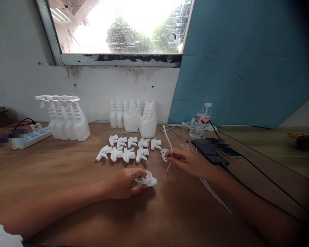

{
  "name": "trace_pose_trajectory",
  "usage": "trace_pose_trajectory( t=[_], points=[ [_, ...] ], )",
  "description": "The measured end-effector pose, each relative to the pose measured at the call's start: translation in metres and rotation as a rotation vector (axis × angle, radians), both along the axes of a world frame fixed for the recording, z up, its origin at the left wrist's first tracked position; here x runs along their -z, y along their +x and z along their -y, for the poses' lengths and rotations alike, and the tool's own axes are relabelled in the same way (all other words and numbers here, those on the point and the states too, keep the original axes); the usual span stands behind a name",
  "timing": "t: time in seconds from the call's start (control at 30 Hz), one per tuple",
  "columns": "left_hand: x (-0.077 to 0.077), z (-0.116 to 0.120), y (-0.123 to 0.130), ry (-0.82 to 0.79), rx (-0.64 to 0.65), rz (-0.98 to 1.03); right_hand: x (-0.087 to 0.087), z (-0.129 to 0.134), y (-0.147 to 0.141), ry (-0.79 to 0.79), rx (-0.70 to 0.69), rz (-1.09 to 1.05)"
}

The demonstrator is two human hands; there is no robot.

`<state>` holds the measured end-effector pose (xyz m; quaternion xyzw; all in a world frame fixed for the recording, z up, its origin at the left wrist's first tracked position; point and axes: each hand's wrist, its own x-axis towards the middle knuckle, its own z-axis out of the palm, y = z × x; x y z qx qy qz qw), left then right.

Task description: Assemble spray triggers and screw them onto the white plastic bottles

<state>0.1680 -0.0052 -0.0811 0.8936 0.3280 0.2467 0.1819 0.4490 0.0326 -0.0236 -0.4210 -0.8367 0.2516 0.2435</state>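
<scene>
My left hand (127, 183) is closed around a white spray trigger head (150, 180), just above the brown tabletop, with the head's round collar facing up. Between the fingertips of my right hand (186, 160) is a thin white plastic tube (168, 139), held near its middle and standing roughly upright. Beside those fingertips lie several small white rings (164, 154). More loose spray trigger heads (128, 155) rest in two rows beyond my left hand. Under my right forearm more thin white tubes (213, 192) lie on the table, partly covered by the arm.
White bottles without heads (148, 121) stand by the wall. Several bottles with spray heads fitted (78, 125) stand at left, next to a power strip (32, 136). At right are a clear water bottle (201, 121), a phone (210, 152), a screwdriver (182, 138) and black cables (262, 168).
</scene>
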Motion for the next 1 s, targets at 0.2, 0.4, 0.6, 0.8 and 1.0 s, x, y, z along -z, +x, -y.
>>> trace_pose_trajectory(
  t=[0.2,0.4,0.6,0.8,1.0],
  points=[
    [-0.001,0.001,-0.001,0.005,-0.002,-0.016,0.023,-0.01,-0.003,-0.081,-0.001,0.077],
    [-0.005,0.003,-0.001,-0.017,-0.025,-0.024,0.025,0.004,-0.023,-0.202,-0.063,-0.268],
    [-0.004,0.003,-0.001,-0.06,-0.014,0.002,0.019,0.03,-0.049,-0.236,-0.068,-0.508],
    [-0.004,0.003,-0.001,-0.083,-0.018,0.002,0.033,0.035,-0.055,-0.152,-0.064,-0.573],
    [-0.006,0.003,0.001,-0.051,0.02,0.021,0.034,0.039,-0.055,-0.043,-0.069,-0.603]
  ],
)
